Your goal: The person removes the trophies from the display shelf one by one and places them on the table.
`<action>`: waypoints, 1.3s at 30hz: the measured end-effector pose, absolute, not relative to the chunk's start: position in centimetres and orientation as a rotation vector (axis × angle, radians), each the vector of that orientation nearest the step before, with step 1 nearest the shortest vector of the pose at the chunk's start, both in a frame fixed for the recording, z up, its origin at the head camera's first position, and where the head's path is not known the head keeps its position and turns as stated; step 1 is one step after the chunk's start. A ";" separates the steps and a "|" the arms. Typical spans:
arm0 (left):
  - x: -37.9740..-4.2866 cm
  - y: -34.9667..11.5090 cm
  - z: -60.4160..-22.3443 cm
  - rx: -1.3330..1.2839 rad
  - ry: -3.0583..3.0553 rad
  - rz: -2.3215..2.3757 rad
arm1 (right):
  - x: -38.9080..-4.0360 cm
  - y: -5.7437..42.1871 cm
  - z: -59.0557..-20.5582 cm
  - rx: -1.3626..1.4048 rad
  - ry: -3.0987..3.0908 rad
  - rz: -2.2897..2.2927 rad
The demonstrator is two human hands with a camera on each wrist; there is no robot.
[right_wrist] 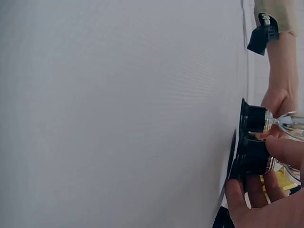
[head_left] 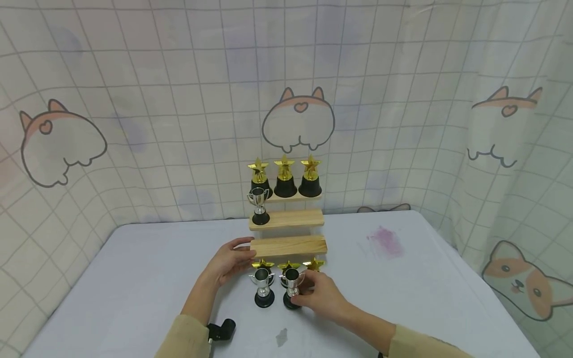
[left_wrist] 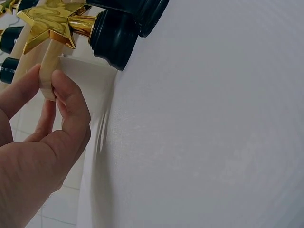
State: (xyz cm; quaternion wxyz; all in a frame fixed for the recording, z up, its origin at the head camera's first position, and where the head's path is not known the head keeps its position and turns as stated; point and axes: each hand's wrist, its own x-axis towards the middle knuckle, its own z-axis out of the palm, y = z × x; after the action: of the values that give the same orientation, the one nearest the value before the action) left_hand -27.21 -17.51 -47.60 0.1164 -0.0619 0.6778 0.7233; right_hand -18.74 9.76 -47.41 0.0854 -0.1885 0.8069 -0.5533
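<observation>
My right hand (head_left: 323,297) grips a small silver trophy cup (head_left: 292,279) on a black base, fingers around its lower part. Just left of it, a matching silver cup (head_left: 263,281) stands upright on the table. Behind these two cups is a row of gold star trophies (head_left: 313,264), partly hidden. With thumb and fingers, my left hand (left_wrist: 52,142) pinches the left end of the lowest wooden step (head_left: 288,246) of a tiered stand. In the right wrist view, the held cup's black base (right_wrist: 254,156) sits close to the table surface.
A third silver cup (head_left: 259,201) stands at the left of the middle step (head_left: 297,218). Three gold star trophies (head_left: 285,176) line the top step. A patterned curtain (head_left: 179,124) hangs behind the white table (head_left: 147,278). A pink stain (head_left: 386,241) marks the cloth.
</observation>
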 end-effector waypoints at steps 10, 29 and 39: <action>-27.3 -17.7 -47.6 -0.175 1.987 2.110 | -19.2 9.2 -47.5 -0.623 2.506 -1.568; -27.4 -17.6 -47.8 -0.163 1.981 2.111 | -19.1 10.4 -46.9 -0.671 2.625 -1.566; -27.5 -17.6 -47.7 -0.169 1.976 2.116 | -19.2 11.8 -45.4 -0.692 2.624 -1.627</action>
State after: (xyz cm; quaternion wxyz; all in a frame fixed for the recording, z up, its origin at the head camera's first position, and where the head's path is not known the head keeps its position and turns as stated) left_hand -27.47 -17.56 -47.69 0.1204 -0.0577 0.6764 0.7244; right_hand -19.19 11.77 -45.37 -0.0112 -0.2186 0.8292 -0.5143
